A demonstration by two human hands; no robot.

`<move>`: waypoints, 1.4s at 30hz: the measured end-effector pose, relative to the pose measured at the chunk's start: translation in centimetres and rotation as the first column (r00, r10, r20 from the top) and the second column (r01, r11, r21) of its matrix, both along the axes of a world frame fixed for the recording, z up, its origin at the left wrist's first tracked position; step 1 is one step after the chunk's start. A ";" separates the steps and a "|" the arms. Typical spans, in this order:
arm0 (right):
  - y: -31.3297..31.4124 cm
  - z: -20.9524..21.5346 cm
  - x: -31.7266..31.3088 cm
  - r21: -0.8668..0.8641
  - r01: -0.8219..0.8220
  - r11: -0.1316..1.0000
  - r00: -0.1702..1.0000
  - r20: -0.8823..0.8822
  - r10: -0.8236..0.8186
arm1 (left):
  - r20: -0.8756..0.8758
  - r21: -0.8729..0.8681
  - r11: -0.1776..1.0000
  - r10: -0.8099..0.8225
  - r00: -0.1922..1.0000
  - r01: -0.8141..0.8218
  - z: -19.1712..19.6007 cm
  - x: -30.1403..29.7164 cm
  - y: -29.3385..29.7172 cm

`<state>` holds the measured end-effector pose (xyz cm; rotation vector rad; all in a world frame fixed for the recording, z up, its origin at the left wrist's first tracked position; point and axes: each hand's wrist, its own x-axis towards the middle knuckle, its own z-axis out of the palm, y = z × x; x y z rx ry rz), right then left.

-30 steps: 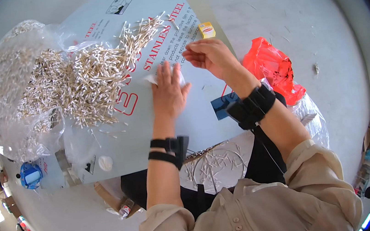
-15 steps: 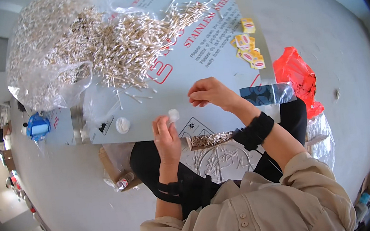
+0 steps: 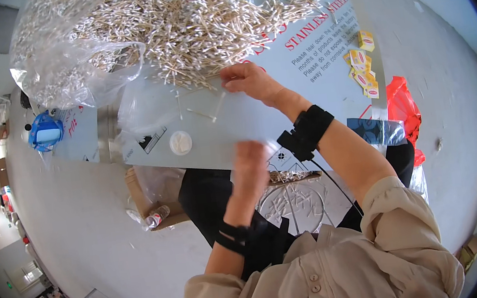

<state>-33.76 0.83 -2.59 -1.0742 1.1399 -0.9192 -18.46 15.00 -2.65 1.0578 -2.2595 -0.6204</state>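
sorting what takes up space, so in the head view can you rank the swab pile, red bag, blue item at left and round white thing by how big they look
1. swab pile
2. red bag, partly hidden
3. blue item
4. round white thing

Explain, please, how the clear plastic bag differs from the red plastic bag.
The clear bag is see-through, while the red bag is bright red. The clear bag lies on the left part of the table; the red bag is beyond its right edge. The clear bag holds cotton swabs; the red bag's contents cannot be seen. Both look crumpled.
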 end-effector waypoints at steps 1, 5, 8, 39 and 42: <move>-0.4 0.0 -0.3 -0.021 0.046 0.999 0.999 -0.014 -0.047 | -0.094 0.070 0.978 -0.191 0.977 0.198 0.4 -0.4 0.8; -0.4 3.5 0.7 0.131 0.039 0.991 0.956 -0.293 0.001 | -0.113 0.000 0.991 -0.131 0.985 0.132 2.1 0.6 -1.0; 0.1 4.4 1.0 0.133 -0.391 0.911 0.876 -0.251 0.413 | -0.084 0.138 0.958 0.266 0.960 -0.253 2.4 1.4 -3.6; -1.9 3.3 0.6 -0.482 -0.604 0.635 0.787 -0.488 0.377 | 0.476 -0.078 0.974 0.222 0.851 -0.211 2.3 -4.1 -3.8; 0.8 4.5 3.1 -0.237 -0.862 0.449 0.396 -0.867 0.303 | 0.502 -0.043 0.995 0.095 0.860 -0.085 3.1 -3.2 -2.3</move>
